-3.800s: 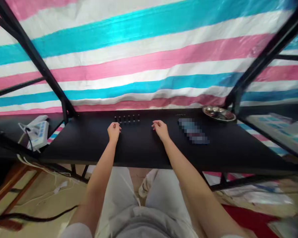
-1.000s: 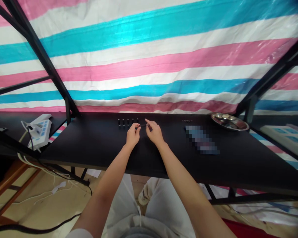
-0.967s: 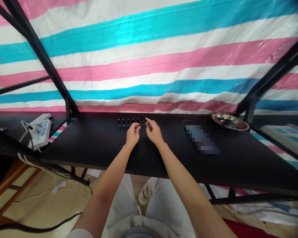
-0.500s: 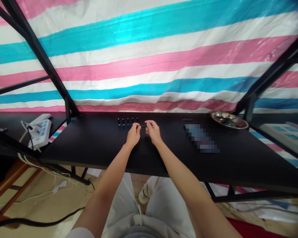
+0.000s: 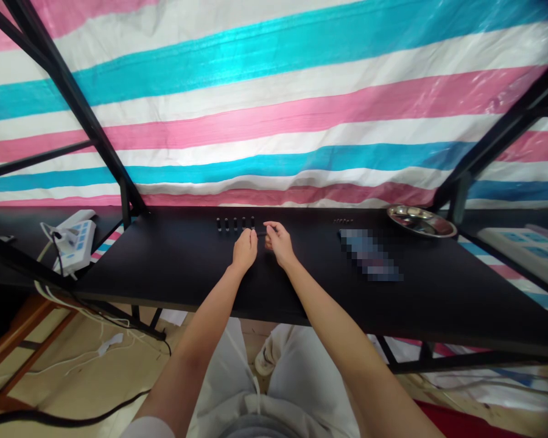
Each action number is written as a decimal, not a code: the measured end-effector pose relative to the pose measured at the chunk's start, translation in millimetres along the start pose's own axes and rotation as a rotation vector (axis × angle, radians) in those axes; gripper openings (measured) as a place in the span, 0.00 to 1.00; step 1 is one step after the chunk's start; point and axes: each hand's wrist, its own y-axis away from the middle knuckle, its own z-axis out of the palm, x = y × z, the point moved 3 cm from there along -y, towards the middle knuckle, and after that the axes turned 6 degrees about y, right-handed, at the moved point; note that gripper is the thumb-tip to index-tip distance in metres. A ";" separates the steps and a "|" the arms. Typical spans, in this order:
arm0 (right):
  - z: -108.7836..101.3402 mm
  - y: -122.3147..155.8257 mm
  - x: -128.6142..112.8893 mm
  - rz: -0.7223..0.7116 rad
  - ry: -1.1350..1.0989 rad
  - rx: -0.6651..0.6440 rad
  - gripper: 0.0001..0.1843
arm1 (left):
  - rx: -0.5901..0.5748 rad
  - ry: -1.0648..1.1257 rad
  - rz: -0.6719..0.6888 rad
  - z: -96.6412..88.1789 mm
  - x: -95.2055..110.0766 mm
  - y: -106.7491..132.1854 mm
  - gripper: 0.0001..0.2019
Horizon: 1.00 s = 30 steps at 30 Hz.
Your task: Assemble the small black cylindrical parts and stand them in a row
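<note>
A slim dark piece (image 5: 262, 233) spans the gap between the two hands, just in front of and to the right of the row of dark cylinders (image 5: 235, 224). The left hand (image 5: 245, 250), just in front of the row's right end, has its grip closed on one end; the right hand (image 5: 281, 244), a little farther right of the row, pinches the other, though the fingers hide both tips. Judging by its looks, the piece should be light and stiff, hardly fragile, and perhaps slippery if its surface is as smooth as it seems; being so slender, it is best taken by its ends between thumb and fingertips, as here. The row's rightmost cylinder sits very close to the left fingertips, and whether they touch cannot be told; it is the one thing that could be knocked. Well to the right of the row, on the same black desk (image 5: 164, 261), are some tiny pieces (image 5: 340, 221), a flat pixelated item (image 5: 369, 254) nearer the person than the row, and, farther right again, a shiny metal plate (image 5: 422, 222). A white power strip (image 5: 78, 246) is far left of the row. None of these hampers the hands.
</note>
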 end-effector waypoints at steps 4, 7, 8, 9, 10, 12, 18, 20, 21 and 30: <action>1.9 1.6 -1.6 0.007 -0.017 -0.015 0.18 | 0.026 0.031 -0.033 -0.5 -0.1 -1.1 0.18; 1.7 1.3 -1.6 -0.001 -0.024 -0.011 0.19 | 0.013 0.058 -0.081 -0.5 -2.1 -1.6 0.21; 1.5 0.9 -1.5 -0.005 -0.021 -0.010 0.19 | 0.006 0.068 -0.094 -0.6 -2.9 -1.6 0.22; 1.1 0.4 -1.4 -0.011 -0.016 -0.008 0.19 | 0.000 0.083 -0.104 -0.5 -3.7 -1.7 0.22; 0.4 -0.2 -1.3 -0.018 -0.010 -0.002 0.18 | -0.006 0.105 -0.111 -0.3 -4.5 -1.8 0.22; -1.8 -1.8 -1.2 -0.031 0.003 0.023 0.18 | -0.030 0.160 -0.106 1.1 -5.9 -2.2 0.18; -12.3 -5.4 0.6 0.008 0.095 0.102 0.21 | -0.074 0.203 -0.013 6.3 -8.8 -3.6 0.06; -14.9 -5.3 1.8 0.039 0.191 0.111 0.25 | -0.039 0.202 -0.011 5.1 -9.6 -3.7 0.06; -15.5 -5.1 2.3 0.051 0.235 0.106 0.27 | -0.029 0.200 -0.009 4.4 -9.7 -3.5 0.07; -15.6 -8.6 4.3 -0.038 0.248 0.061 0.29 | -0.041 0.205 0.059 1.1 -3.4 -1.4 0.09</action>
